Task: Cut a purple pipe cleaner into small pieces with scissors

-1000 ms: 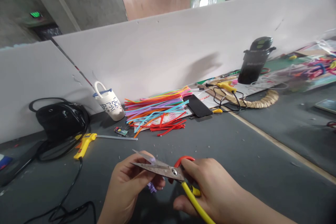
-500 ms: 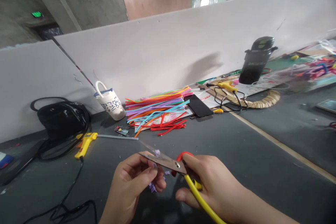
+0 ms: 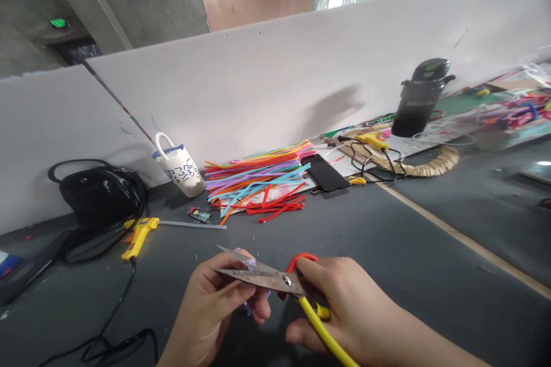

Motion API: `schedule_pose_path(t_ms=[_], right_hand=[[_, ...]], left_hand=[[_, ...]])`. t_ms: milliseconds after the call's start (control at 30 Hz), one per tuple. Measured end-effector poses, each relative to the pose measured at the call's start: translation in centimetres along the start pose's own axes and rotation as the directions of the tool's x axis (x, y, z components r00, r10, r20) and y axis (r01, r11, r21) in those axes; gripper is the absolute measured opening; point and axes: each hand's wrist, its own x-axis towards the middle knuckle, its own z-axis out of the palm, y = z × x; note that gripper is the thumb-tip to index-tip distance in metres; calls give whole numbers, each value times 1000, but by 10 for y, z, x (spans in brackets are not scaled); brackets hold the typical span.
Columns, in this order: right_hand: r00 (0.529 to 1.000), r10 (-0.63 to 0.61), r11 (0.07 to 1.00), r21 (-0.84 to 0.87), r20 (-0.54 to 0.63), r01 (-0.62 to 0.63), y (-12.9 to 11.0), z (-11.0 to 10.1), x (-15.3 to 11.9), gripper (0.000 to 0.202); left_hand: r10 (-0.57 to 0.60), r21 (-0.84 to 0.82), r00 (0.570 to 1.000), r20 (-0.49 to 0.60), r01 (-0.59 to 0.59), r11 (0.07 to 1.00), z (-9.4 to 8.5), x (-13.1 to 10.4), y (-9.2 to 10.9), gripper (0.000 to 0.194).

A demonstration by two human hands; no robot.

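Observation:
My right hand (image 3: pixel 340 298) grips a pair of scissors (image 3: pixel 271 280) with one red and one yellow handle loop. Their blades are parted and point left, over the fingers of my left hand (image 3: pixel 219 298). Thumb and fingers of that hand are pinched on a short purple fuzzy stem, like a pipe cleaner (image 3: pixel 249 262), whose tip shows between the blades. Most of the stem is hidden by fingers and blade. Small purple cut bits (image 3: pixel 247 308) show just beneath the left fingers.
Colourful pipe cleaners (image 3: pixel 258 175) lie piled ahead, beside a black phone (image 3: pixel 326 173). A yellow glue gun (image 3: pixel 141 236) with a cable, a black bag (image 3: pixel 99 195) and a white cup (image 3: pixel 185 172) are left. A black bottle (image 3: pixel 419 100) and second glue gun (image 3: pixel 372 140) stand right.
The scissors have shifted slightly left, so the blades reach further over my left fingers. The purple tip now sits lower, between the parted blades.

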Motion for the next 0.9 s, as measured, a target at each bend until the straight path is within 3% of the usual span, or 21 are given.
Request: schedule_pose_path(t_ms=[400,900], right_hand=[[1000,11,1000,-24,-4,-12,0,2,-3,47],[996,85,996,-6,-2,-85,-2,3,-1,34]], left_hand=[[-5,-41,997,78,8,999,-6,1,-1,13],[5,41,999,35,-6,999,-4,1,1,11]])
